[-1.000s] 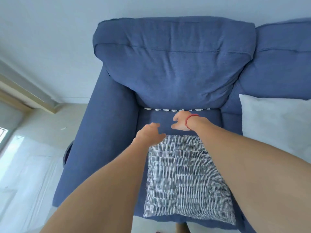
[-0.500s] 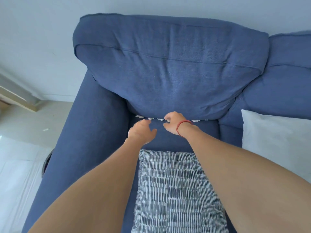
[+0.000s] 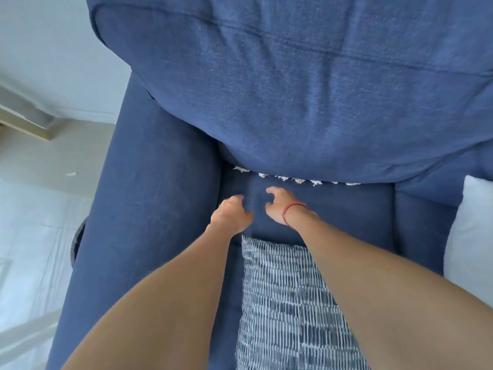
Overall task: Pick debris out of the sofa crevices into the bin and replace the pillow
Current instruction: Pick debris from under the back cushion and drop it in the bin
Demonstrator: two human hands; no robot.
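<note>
A patterned grey-and-white pillow (image 3: 290, 311) lies flat on the blue sofa's seat cushion (image 3: 346, 217), nearest the person. Beyond it the left hand (image 3: 230, 216) and right hand (image 3: 278, 206) hover over the seat, fingers loosely curled, grasping nothing. Farther back, white debris scraps (image 3: 293, 179) line the crevice under the back cushion (image 3: 293, 89). A dark bin edge (image 3: 77, 241) peeks out beside the armrest (image 3: 138, 209), contents hidden
</note>
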